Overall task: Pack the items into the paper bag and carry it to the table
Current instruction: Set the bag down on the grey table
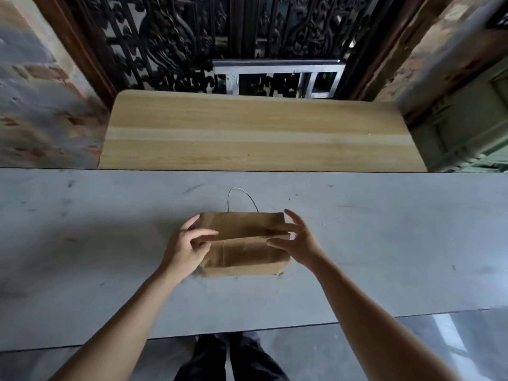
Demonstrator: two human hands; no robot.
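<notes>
A brown paper bag lies folded flat on the grey table, its white cord handle pointing away from me. My left hand pinches the bag's left edge at the fold between thumb and fingers. At the bag's right edge my right hand has its fingers spread, the fingertips touching the paper near the fold. No items to pack are in view.
Beyond the grey table stands a light wooden table, butted against its far edge. Behind that are a black ornate iron gate and a grey metal frame. My legs show below the near edge.
</notes>
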